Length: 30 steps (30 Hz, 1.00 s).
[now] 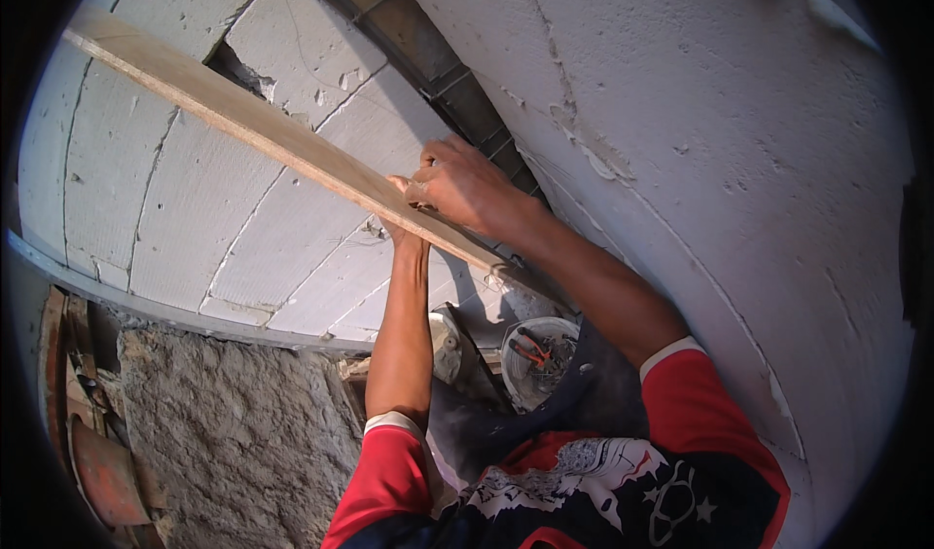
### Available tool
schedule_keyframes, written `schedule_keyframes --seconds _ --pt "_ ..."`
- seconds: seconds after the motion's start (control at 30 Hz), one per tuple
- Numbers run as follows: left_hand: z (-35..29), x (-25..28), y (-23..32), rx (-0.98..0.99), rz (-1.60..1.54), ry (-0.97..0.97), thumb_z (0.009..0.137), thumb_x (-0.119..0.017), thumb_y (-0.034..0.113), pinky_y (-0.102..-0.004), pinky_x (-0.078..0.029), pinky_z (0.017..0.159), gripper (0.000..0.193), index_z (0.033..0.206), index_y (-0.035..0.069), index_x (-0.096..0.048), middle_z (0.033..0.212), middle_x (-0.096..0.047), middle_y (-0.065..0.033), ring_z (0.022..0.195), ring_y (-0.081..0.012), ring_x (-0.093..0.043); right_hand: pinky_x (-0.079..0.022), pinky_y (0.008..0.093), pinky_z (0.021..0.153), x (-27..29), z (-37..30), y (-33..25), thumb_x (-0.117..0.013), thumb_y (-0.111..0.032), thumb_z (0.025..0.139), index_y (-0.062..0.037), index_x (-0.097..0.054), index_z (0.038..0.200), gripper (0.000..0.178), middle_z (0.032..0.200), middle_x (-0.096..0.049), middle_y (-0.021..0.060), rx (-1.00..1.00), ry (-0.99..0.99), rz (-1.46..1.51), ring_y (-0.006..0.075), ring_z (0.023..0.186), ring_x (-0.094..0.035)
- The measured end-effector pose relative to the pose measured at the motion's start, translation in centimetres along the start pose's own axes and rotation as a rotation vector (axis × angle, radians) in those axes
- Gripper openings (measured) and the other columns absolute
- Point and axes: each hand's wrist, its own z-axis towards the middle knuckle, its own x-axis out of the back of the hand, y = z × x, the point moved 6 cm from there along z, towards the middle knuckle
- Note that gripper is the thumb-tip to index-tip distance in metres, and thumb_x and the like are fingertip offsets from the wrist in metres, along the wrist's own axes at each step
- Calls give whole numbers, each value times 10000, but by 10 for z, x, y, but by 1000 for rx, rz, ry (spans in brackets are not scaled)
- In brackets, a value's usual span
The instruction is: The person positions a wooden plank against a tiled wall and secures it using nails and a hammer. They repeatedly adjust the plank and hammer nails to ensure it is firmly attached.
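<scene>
A long wooden plank (243, 130) runs slantwise from the upper left down toward my body, in front of a white block wall. My left hand (401, 232) grips the plank from its lower side. Most of its fingers are hidden behind the board, and the thumb shows at the upper edge. My right hand (459, 185) is closed at the plank's upper edge, close to the left thumb. Its fingers are curled inward, and what they hold, if anything, cannot be made out.
White blocks (233, 223) with narrow joints lie beyond the plank. A dark gap with metal bars (467, 96) separates them from a large white wall (700, 150) at right. Below are a bucket (537, 372) holding red-handled pliers (530, 347) and rough grey masonry (233, 432).
</scene>
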Motion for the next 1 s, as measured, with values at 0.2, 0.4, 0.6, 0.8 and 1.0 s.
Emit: schedule_keyframes --seconds 0.2,0.4,0.6,0.8,1.0 --pt "-6 -10 14 -85 102 34 996 -590 530 -270 -505 542 489 761 109 -504 670 -510 -40 572 -149 -543 -530 407 865 -11 -1 27 -708 -208 911 -47 -691 1144 283 1097 -683 145 -205 -208 239 329 1004 -653" --pt "-25 -53 21 -138 356 446 883 -484 820 -318 -541 630 792 912 31 -549 783 -520 -30 731 -165 -609 -533 365 921 -12 -14 51 -647 -141 966 2 -666 1135 222 1142 -687 130 -79 39 468 252 1058 -677" --pt "-31 -58 31 -236 430 459 905 -474 805 -340 -522 728 798 905 13 -573 821 -592 -38 769 -158 -579 -555 325 879 28 -56 -1 -565 -220 1033 26 -639 1190 301 1128 -682 165 -505 441 725 186 991 -690" --pt "-34 -47 26 -231 667 464 927 -560 718 -304 -498 634 696 909 23 -597 718 -618 -37 678 -142 -563 -593 321 829 -55 -77 -26 -550 -410 1048 55 -587 1182 486 1051 -672 188 -1019 182 1438 192 911 -697" --pt "-33 -49 14 -90 383 134 906 -680 616 -273 -473 578 594 909 27 -600 740 -634 -35 638 -127 -559 -582 317 785 -71 -48 -3 -560 -419 1043 -6 -607 1083 417 882 -589 54 -1054 305 1563 134 775 -606"
